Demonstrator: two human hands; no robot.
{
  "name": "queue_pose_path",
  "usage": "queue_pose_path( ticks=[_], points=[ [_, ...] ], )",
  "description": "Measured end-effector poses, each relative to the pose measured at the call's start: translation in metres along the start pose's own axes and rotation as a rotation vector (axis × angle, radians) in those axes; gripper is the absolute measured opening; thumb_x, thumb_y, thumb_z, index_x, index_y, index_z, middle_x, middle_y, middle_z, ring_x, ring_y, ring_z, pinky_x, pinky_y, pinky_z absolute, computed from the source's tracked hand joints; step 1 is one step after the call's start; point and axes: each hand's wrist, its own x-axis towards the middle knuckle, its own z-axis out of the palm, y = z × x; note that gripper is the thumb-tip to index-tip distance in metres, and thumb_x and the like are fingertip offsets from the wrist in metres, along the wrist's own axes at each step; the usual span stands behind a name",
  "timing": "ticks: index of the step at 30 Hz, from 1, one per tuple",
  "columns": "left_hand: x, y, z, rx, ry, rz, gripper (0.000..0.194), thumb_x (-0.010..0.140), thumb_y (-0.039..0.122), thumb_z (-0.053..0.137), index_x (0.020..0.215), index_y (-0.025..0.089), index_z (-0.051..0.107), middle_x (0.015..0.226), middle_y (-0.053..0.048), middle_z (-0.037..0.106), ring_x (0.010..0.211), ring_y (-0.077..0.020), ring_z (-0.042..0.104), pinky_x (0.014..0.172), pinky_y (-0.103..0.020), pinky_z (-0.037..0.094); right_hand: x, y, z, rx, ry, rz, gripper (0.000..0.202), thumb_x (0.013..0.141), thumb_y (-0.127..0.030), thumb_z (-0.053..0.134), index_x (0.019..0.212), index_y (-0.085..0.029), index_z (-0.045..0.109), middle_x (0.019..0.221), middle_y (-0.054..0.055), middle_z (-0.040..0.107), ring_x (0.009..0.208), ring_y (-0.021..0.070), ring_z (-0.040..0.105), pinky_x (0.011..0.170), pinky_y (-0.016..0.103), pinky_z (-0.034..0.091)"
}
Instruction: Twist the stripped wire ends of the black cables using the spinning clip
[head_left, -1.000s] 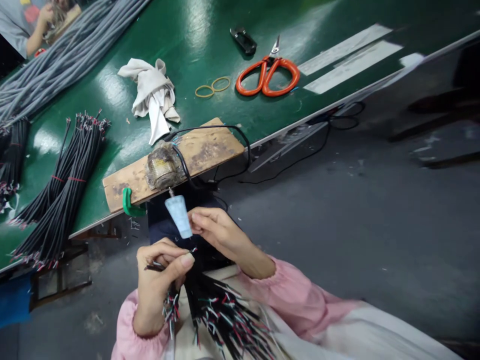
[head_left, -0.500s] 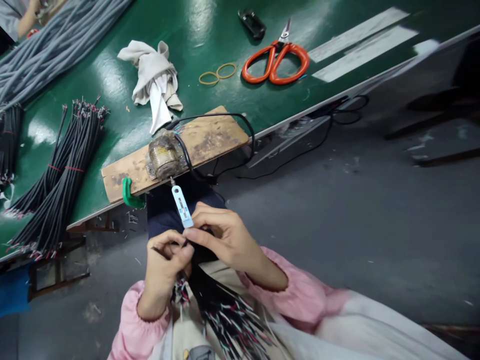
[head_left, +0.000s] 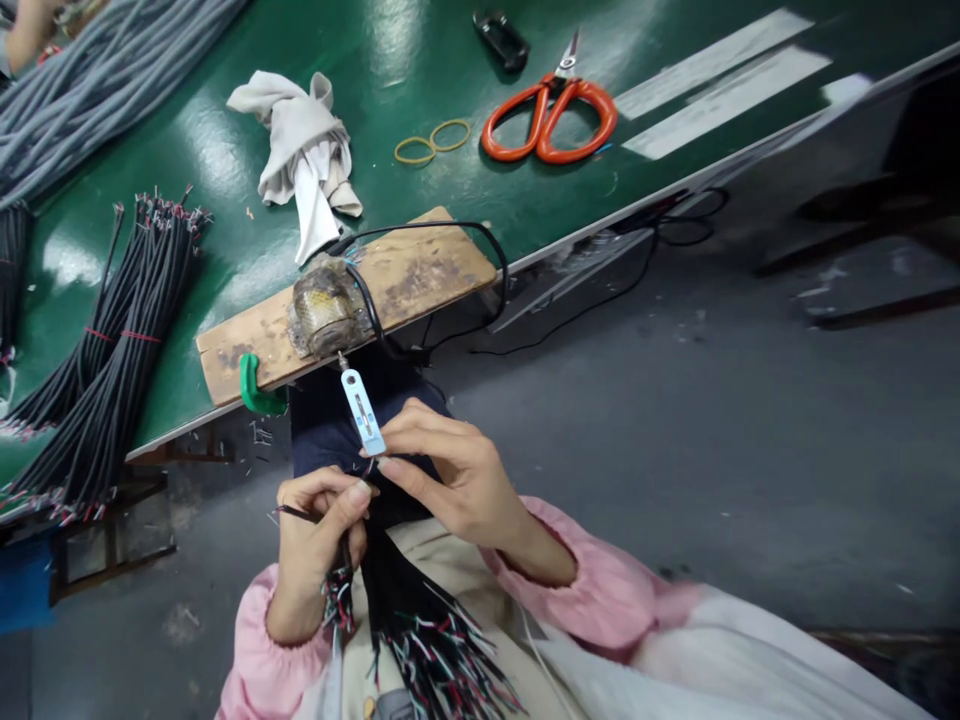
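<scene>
My left hand (head_left: 319, 540) is closed on a black cable (head_left: 298, 513), one end of which sticks out to the left. The thin wires at its other end come up between my hands. My right hand (head_left: 461, 470) pinches at these wires with thumb and fingertips, close beside the lower end of a light blue flat attachment (head_left: 363, 412). That piece is fixed to the shaft of a small tape-wrapped motor (head_left: 324, 308) on a wooden board (head_left: 435, 262). A bundle of black cables (head_left: 427, 610) with red, white and black wire ends lies on my lap.
A green clamp (head_left: 259, 385) grips the board at the table's edge. Orange-handled scissors (head_left: 577, 150), rubber bands (head_left: 415, 151), a black tool (head_left: 501, 40) and a white cloth (head_left: 304, 150) lie on the green table (head_left: 420, 60). Tied black cables (head_left: 135, 340) and grey cables (head_left: 127, 70) are leftward.
My left hand has drawn slightly left and back from my right hand, and more of the cable's thin wires shows between them. The view has shifted a little.
</scene>
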Motion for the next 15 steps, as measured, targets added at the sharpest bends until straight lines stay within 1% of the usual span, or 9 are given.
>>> queue_pose_path(
  ticks=[4,8,11,13,15],
  points=[
    [0.000,0.000,0.001,0.030,0.024,0.007,0.045,0.063,0.054,0.087,0.058,0.014,0.069,0.043,0.005,0.050,0.023,-0.0005,0.030,0.026,-0.013,0.018,-0.003,0.001,0.002,-0.080,0.071,-0.052,0.018,0.087,-0.012,0.065,0.090,-0.022,0.079,0.077,0.005,0.075,0.067,0.0183,0.065,0.072,0.038,0.053],
    [0.000,0.004,0.006,0.043,0.070,0.022,0.046,0.061,0.054,0.088,0.055,0.015,0.065,0.039,0.007,0.045,0.024,-0.0018,0.032,0.027,-0.014,0.022,-0.007,-0.001,0.007,-0.174,0.139,-0.130,0.020,0.088,-0.010,0.063,0.092,-0.022,0.078,0.077,0.005,0.074,0.068,0.0190,0.064,0.064,0.036,0.052],
    [0.000,0.007,0.009,0.057,0.102,0.032,0.047,0.060,0.054,0.088,0.055,0.015,0.064,0.036,0.008,0.044,0.024,-0.0024,0.032,0.027,-0.015,0.022,-0.009,-0.004,0.010,-0.264,0.195,-0.193,0.023,0.087,-0.008,0.063,0.096,-0.023,0.078,0.078,0.005,0.074,0.069,0.0189,0.063,0.062,0.035,0.051],
    [0.001,0.009,0.010,0.074,0.117,0.032,0.046,0.060,0.055,0.088,0.056,0.015,0.065,0.036,0.008,0.044,0.025,-0.0027,0.033,0.027,-0.015,0.022,-0.012,-0.007,0.011,-0.280,0.214,-0.227,0.025,0.086,-0.006,0.064,0.098,-0.024,0.077,0.077,0.005,0.073,0.068,0.0183,0.062,0.062,0.034,0.051],
    [0.002,0.010,0.011,0.085,0.128,0.053,0.045,0.061,0.053,0.088,0.057,0.015,0.066,0.038,0.008,0.046,0.026,-0.0028,0.035,0.028,-0.015,0.024,-0.013,-0.009,0.012,-0.230,0.201,-0.249,0.026,0.085,-0.005,0.066,0.100,-0.024,0.077,0.075,0.004,0.072,0.067,0.0178,0.061,0.061,0.034,0.050]
  ],
)
